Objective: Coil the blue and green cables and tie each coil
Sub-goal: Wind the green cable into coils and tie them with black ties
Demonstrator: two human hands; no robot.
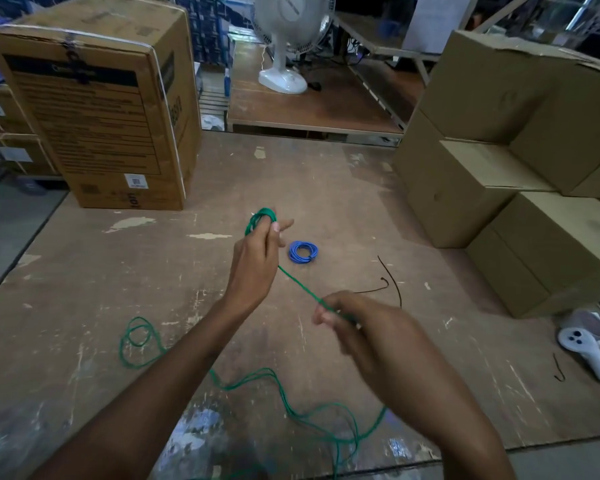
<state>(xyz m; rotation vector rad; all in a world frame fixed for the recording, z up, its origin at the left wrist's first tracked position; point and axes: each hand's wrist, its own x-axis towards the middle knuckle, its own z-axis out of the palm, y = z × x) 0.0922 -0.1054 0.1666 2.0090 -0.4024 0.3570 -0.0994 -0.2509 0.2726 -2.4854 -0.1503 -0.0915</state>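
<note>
Partly coiled, green cable [293, 282] wound in a small bundle around fingers of left hand [255, 261], then running taut down and right into right hand [357, 327]. Left hand raised above mid-surface, forearm reaching up from lower left, fingers curled shut on the green loops, one finger sticking out right. Right hand nearer the camera, somewhat blurred, fingers pinched closed on the strand. Slack green cable trailing loose over the near part of the surface [101, 258], looping at lower left and tangling toward the near edge. Blue cable [302, 252] already coiled, lying flat just right of the left hand, apart from it. Black ties [388, 282] farther right on bare wood. Large printed carton [97, 109] at far left corner, stacked plain boxes [499, 161] along the right edge, open worn wood between them. White handheld device [584, 351] near the right edge; white fan [288, 39] beyond the far edge.
</note>
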